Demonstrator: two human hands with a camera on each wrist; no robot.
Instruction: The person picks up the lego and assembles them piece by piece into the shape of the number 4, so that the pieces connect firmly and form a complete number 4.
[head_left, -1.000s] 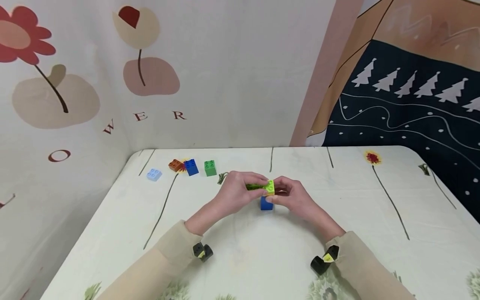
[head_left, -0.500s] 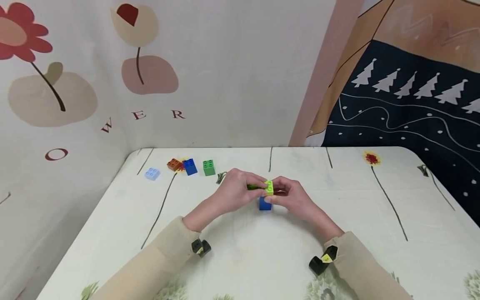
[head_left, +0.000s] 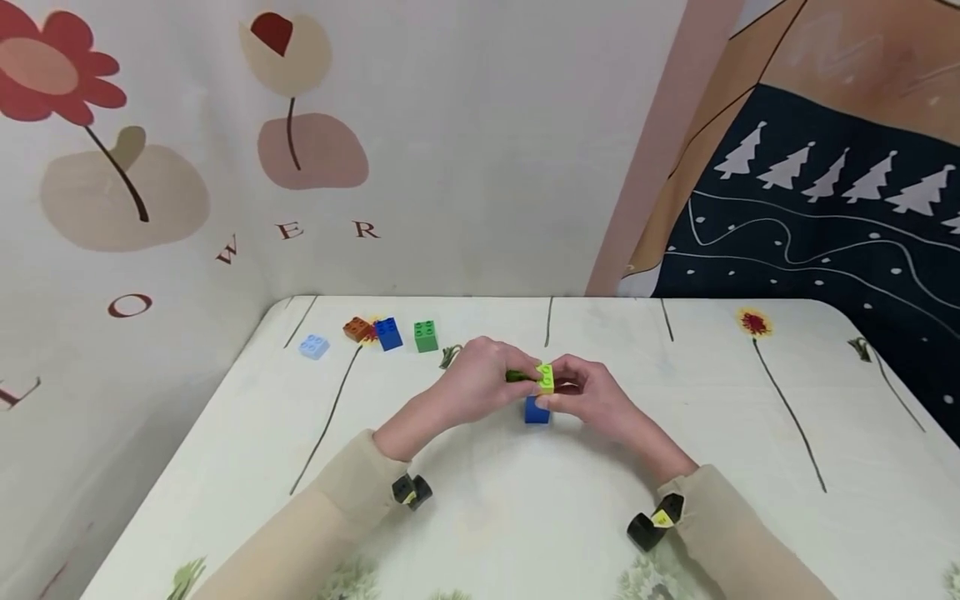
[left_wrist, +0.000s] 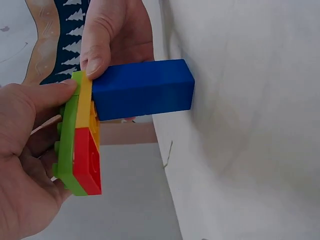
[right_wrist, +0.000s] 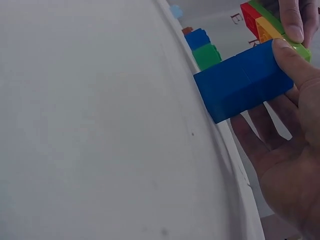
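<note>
Two hands on a small brick build, mid-table

Table (head_left: 480, 508) under white cloth printed with flowers and stems. Pale hanging (head_left: 480, 150) behind its far edge, with flower shapes and letters; beyond the far-right corner, a navy panel (head_left: 832, 217) with white trees. Toward the far-left corner, four loose bricks: light blue brick (head_left: 314, 347), orange-brown brick (head_left: 356, 328), dark blue brick (head_left: 388, 333), mid-green brick (head_left: 425, 336).

Build sits roughly midway between the side edges, nearer the far edge than those sleeves. Upright blue column (left_wrist: 145, 90), its foot apparently meeting the cloth. On top, a yellow brick (left_wrist: 86, 105); red brick (left_wrist: 88, 162) alongside, overhanging the column. Green layer (left_wrist: 71, 150) above both, studs up, lime at the column end.

Left hand (head_left: 480, 375): nearly closed, pinching the green layer. Right hand (head_left: 596, 392): partly closed, thumb and fingers gripping the column's upper end.
</note>
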